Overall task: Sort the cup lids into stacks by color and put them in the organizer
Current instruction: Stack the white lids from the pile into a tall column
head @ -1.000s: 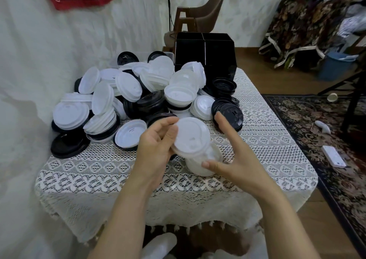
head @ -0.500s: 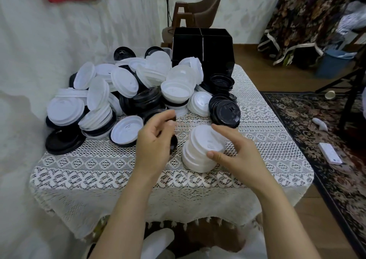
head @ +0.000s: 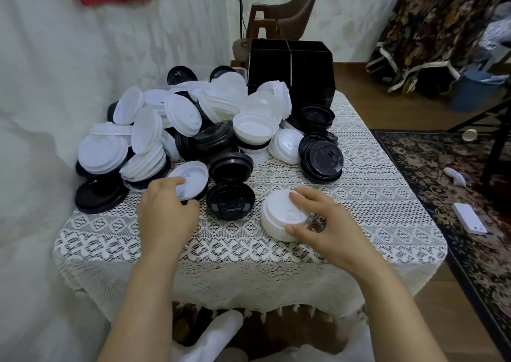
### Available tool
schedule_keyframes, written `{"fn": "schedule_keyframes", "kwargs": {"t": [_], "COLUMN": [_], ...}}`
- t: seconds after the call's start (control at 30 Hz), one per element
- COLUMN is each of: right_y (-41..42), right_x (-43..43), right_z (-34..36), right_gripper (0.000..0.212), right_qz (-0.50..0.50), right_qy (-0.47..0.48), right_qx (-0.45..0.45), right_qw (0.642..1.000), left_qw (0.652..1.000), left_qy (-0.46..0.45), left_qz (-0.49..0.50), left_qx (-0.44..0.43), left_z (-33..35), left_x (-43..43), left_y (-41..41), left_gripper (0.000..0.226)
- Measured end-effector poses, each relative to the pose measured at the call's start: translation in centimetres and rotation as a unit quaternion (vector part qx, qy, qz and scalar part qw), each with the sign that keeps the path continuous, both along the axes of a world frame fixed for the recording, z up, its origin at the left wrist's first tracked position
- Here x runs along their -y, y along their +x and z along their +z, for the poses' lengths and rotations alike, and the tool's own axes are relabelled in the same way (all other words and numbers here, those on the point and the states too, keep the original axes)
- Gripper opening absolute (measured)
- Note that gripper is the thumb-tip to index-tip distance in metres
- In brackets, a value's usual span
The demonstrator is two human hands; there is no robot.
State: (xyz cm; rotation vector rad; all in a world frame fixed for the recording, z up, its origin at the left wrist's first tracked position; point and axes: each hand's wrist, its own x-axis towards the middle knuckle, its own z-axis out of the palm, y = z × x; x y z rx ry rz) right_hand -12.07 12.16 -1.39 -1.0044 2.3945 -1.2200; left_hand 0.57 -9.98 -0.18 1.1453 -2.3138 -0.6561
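**While lids lay heaped: both hands on white lids**

As I watched the head view from my remote station, the left hand [head: 166, 209] pinched the near rim of a single white lid [head: 193, 177]. Its fingers lay on top and its thumb sat at the edge. That lid lay at the front of the heap of lids [head: 193, 121], tilted against a black one.

The right hand [head: 326, 223] was curled round the white stack [head: 279, 215], with the thumb on the near side and the fingertips on the far rim. The stack stood on the lace tablecloth [head: 359, 195], apart from the heap.

Between the two hands, one black lid [head: 229, 200] lay on the cloth. A black stack [head: 320, 158] stood farther back on the right. The black organizer [head: 290, 71] stood at the table's far edge, behind the heap. I could not tell what its compartments held.
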Motion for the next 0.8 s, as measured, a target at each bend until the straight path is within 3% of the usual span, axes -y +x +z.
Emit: {"fn": "schedule_keyframes", "kwargs": {"t": [0.13,0.27,0.53,0.7,0.8], "right_y": [0.2,0.2,0.1,0.3,0.4], "right_x": [0.0,0.0,-0.1,-0.1,0.0], "right_z": [0.0,0.0,0.1,0.3,0.5], "right_gripper": [0.065,0.064,0.063,0.064,0.063], "right_qz": [0.006,0.006,0.006,0.008,0.008], "right_qy": [0.013,0.010,0.005,0.002,0.000], "right_qx": [-0.008,-0.001,0.009,0.012,0.018], "right_qw": [1.000,1.000,1.000,1.000,1.000], "left_qw": [0.997,0.996,0.990,0.937,0.891], "left_qy": [-0.074,-0.090,0.032,0.057,0.131], "left_qz": [-0.021,-0.021,-0.020,-0.050,-0.074], "left_qx": [0.029,-0.006,-0.139,-0.342,-0.429], "left_z": [-0.7,-0.6,0.3,2.4,2.9], "left_x": [0.3,0.1,-0.1,-1.2,-1.5], "left_y": [-0.1,-0.2,-0.1,0.0,-0.1], "left_gripper": [0.029,0.012,0.006,0.009,0.015]}}
